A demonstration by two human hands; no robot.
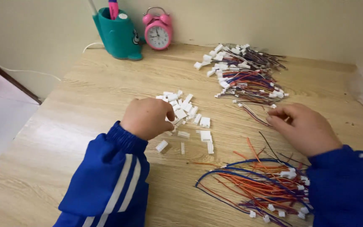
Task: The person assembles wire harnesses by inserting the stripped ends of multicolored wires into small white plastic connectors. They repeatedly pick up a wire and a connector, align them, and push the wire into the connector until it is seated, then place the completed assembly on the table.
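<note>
- The left hand (pixel 147 117) rests knuckles-up on the desk (pixel 85 105), its fingers curled down into the heap of small white plastic plugs (pixel 181 107); whether they have pinched one I cannot tell — the fingertips are hidden under the hand.
- The plugs lie scattered just right of that hand, most in a loose clump, a few strays nearer the person, each pointing its own way.
- The right hand (pixel 305 128) sits well right of the plug heap, thumb and forefinger nearly closed on a thin wire (pixel 255 114) — the wire's long axis runs up and to the left from the fingers, towards the far pile.
- Beyond the plug heap, to its right, lies a pile of finished wires (pixel 244 73) with white ends.
- Nearer than the plugs, to their right, a loose bundle of orange, blue and black wires (pixel 253 183) spreads mostly left to right.
- Far behind the plugs, by the wall, stand a pink alarm clock (pixel 158 29) and a teal pen holder (pixel 118 35).
</note>
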